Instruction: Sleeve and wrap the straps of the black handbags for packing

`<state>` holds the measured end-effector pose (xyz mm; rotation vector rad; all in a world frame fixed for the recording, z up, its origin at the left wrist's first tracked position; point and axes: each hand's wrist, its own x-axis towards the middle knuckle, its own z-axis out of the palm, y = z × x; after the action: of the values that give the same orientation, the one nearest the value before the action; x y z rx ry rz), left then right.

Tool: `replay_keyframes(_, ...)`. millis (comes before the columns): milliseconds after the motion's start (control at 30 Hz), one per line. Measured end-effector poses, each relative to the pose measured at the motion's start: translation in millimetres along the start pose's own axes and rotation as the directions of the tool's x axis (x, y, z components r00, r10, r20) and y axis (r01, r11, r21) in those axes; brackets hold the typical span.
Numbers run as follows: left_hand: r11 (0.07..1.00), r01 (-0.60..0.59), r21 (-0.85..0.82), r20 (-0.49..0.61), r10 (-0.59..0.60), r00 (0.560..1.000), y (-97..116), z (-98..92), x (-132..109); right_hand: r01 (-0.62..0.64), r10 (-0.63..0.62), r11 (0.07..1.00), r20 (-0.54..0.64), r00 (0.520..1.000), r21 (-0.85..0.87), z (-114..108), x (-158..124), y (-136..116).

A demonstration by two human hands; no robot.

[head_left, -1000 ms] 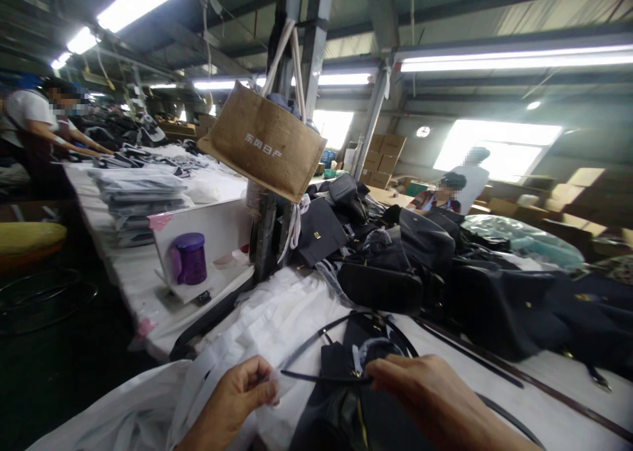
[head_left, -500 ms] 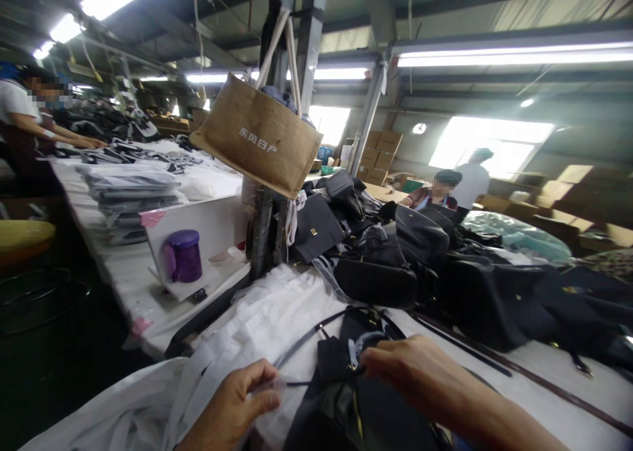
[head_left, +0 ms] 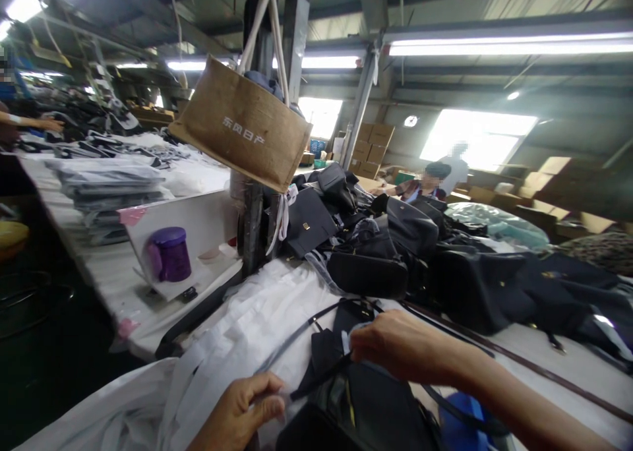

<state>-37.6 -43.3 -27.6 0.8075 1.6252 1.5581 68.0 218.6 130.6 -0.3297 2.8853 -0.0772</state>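
A black handbag (head_left: pixel 386 405) with a gold zip lies in front of me on the white-covered table. My right hand (head_left: pixel 383 342) is closed over the bag's upper part, pinching a black strap (head_left: pixel 321 376) that slants down to the left. At the strap's lower end, my left hand (head_left: pixel 247 405) has its thumb and forefinger curled together on what looks like clear plastic film (head_left: pixel 288 397). A longer looped strap (head_left: pixel 291 337) arches behind both hands. Part of the bag is hidden by my right hand and forearm.
Black bags (head_left: pixel 366 273) are heaped behind. White sheets (head_left: pixel 277 299) lie left of the bag; something blue (head_left: pixel 465 418) sits by my right forearm. A brown tote (head_left: pixel 242 121) hangs on a post. A purple mug (head_left: pixel 171 253) stands left. Other people work farther off.
The view has turned slightly right. My right hand has pulled its end of the strap higher, so the strap slants more steeply. The blue thing beneath my right forearm now shows more.
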Motion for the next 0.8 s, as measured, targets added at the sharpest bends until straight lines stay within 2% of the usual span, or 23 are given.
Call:
replay_keyframes(67,0.998,0.031,-0.063,-0.016,-0.032,0.999,-1,4.5,0,0.006,-0.005,1.000,0.023,1.000,-0.012,2,4,-5)
replay_keyframes(200,0.991,0.091,-0.103,-0.062,-0.098,0.993,-4,9.0,0,0.104,-0.110,0.992,0.091,0.990,0.064,10,17,-22)
replay_keyframes(333,0.982,0.126,-0.142,-0.083,-0.138,0.987,-6,14.2,2,0.145,-0.150,0.986,0.062,0.987,0.080,24,38,-45)
replay_keyframes(467,0.977,0.101,-0.190,-0.119,-0.125,0.985,-2,17.3,10,0.177,-0.180,0.983,0.058,0.982,0.054,41,62,-58)
replay_keyframes(567,0.979,0.100,-0.178,-0.150,-0.128,0.980,-4,8.6,19,0.111,-0.119,0.987,0.062,0.991,0.113,46,72,-42)
replay_keyframes(733,0.980,0.168,-0.110,-0.207,-0.188,0.960,-29,-11.7,42,-0.134,0.109,0.982,0.181,0.977,0.132,54,72,24)
replay_keyframes(800,0.979,0.202,0.000,-0.241,-0.196,0.950,-40,-14.5,53,-0.210,0.190,0.973,0.186,0.964,0.098,63,74,46)
